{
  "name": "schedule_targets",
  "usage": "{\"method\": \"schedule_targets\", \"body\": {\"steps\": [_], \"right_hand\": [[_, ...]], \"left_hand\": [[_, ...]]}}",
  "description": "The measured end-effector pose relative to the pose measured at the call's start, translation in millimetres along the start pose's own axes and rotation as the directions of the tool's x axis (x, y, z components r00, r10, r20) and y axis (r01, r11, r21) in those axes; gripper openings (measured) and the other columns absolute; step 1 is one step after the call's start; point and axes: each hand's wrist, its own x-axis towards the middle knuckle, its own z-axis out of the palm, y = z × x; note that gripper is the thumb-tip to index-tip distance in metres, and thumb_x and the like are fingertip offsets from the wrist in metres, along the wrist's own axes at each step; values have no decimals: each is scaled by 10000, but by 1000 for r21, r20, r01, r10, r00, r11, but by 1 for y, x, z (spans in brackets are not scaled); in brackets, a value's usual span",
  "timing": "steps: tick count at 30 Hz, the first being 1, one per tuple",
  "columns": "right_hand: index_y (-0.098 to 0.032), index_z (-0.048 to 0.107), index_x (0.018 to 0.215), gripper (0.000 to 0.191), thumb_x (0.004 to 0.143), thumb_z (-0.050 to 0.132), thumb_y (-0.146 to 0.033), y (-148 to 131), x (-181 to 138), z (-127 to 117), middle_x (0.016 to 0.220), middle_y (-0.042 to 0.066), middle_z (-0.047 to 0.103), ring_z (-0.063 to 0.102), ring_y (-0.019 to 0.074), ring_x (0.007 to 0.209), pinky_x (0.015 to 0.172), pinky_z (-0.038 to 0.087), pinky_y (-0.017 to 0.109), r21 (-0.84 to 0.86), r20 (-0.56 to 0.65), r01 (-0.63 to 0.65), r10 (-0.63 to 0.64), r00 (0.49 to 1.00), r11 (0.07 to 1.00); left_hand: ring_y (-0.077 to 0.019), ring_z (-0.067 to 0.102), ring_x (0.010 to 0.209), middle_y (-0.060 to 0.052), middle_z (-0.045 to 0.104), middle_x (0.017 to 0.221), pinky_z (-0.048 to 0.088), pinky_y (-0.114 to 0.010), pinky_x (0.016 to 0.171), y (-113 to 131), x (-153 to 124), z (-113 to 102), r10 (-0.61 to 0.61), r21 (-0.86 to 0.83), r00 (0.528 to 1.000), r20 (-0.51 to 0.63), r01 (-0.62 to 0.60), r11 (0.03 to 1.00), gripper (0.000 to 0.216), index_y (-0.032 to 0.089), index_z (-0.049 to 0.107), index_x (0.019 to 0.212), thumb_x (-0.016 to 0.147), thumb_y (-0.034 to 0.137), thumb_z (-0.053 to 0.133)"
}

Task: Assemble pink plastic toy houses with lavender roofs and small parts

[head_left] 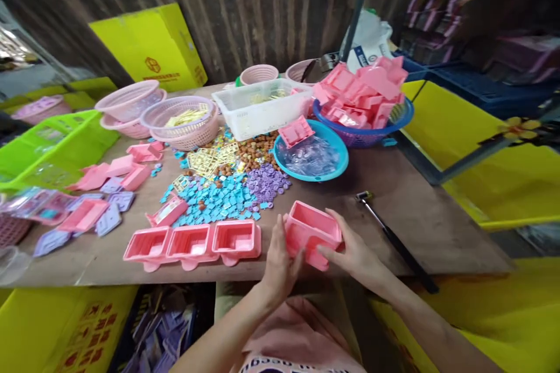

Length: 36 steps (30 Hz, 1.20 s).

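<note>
A pink plastic box (311,227), hollow and open at the top, is held between my two hands just above the table's front edge. My left hand (280,259) grips its left side, fingers and thumb pressed against the wall. On the opposite side, my right hand (345,245) has its fingers round the right end and its thumb at the front. Left of my hands, three similar pink boxes (236,239) stand in a row, open side up. Behind them lies a spread of small blue pieces (219,195), with purple round pieces (266,183) beside it.
A hammer (394,245) lies at right. Behind are a turquoise basin (336,172) of clear parts, a blue basket (363,137) heaped with pink parts, and a white tub (245,119). Purple panels (108,219) lie left, near a green crate (56,137). Yellow boxes (455,151) flank the table.
</note>
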Motion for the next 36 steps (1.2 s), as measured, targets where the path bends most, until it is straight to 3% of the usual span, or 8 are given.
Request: {"method": "schedule_targets", "body": {"steps": [2,4,9,11,13,19,30,36], "right_hand": [[-206,293,1373,740,749,581,-480,8,9,7,1285,144,501,522,280,1135,934,429,451,-34,30,44,-43,999,998],[-217,294,1367,726,748,596,-446,18,18,14,1318,144,467,488,286,1177,968,403,468,-93,57,129,-124,991,987],[-245,281,1374,698,769,603,-376,33,32,39,1313,114,456,457,255,1208,1009,381,438,-211,147,328,-302,942,921],[-254,254,1386,703,784,592,-383,32,35,47,1318,110,443,451,246,1213,1012,381,427,-223,177,353,-318,931,909],[-266,230,1395,725,782,597,-389,29,37,52,1331,108,420,437,246,1224,1021,372,429,-234,204,359,-315,927,904],[-235,280,1372,727,750,622,-391,23,41,54,1321,136,398,419,290,1230,1006,380,457,-275,215,335,-282,935,901],[-171,363,1340,718,741,572,-506,46,39,16,1354,171,394,415,316,1249,1009,390,417,-409,172,221,-163,971,885],[-163,393,1358,773,707,577,-538,38,33,9,1380,161,413,422,317,1250,1014,386,405,-422,163,150,-87,983,894]], "left_hand": [[-255,341,1308,-156,394,1392,246,-456,1084,-6,-6,-18,88,177,996,21,-90,980,605,170,264,1392,849,329,476],[-256,381,1280,-128,478,1322,184,-474,1102,-15,-9,-51,134,389,989,-65,-99,916,437,204,455,1281,856,311,458],[-303,303,1314,-138,453,1327,82,-566,1082,-50,-18,-154,17,674,870,-493,370,639,423,213,511,1250,872,382,425],[-325,288,1316,-144,424,1356,103,-597,1060,-68,-25,-182,-30,693,842,-538,463,553,456,214,496,1271,863,406,434],[-326,359,1271,-152,432,1353,142,-591,1052,-84,-31,-196,-91,714,867,-491,459,529,458,206,504,1269,861,400,431],[-259,487,1163,-133,526,1279,293,-440,1008,-98,-36,-187,-89,744,927,-365,348,571,421,209,523,1258,892,335,356],[-232,556,1017,-120,594,1108,408,-352,809,-103,-32,-136,111,725,885,-451,291,625,370,179,574,1191,875,274,408],[-239,550,1011,-132,583,1121,414,-367,787,-104,-34,-129,92,710,888,-450,293,640,413,176,512,1262,878,260,386]]}}
